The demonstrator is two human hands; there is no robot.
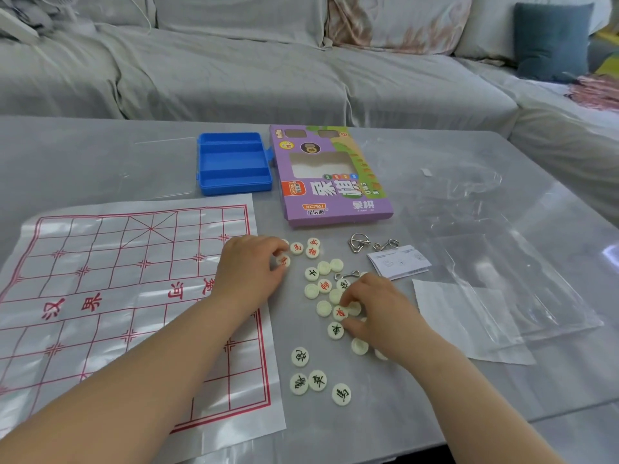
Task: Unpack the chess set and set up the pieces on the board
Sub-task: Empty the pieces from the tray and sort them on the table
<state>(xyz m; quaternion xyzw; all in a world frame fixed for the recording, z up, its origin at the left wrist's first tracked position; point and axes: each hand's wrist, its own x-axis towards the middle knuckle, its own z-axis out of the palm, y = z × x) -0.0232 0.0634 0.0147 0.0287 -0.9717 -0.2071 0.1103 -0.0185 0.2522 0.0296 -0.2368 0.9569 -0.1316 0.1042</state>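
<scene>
A plastic xiangqi board sheet (100, 296) with red grid lines lies flat at the left of the table and bears no pieces. Several cream round pieces (321, 296) with red or black characters lie scattered to its right, some face down. My left hand (249, 266) pinches a red-marked piece (284, 261) at the top of the pile. My right hand (378, 309) pinches another red-marked piece (341, 312) in the middle of the pile. Three black-marked pieces (318, 381) sit nearer to me.
An open blue plastic case (232, 164) and a purple cardboard box (331, 182) lie behind the pieces. Metal wire puzzles (360, 242), a small leaflet (398, 262) and clear plastic bags (485, 296) lie to the right. A sofa stands behind the table.
</scene>
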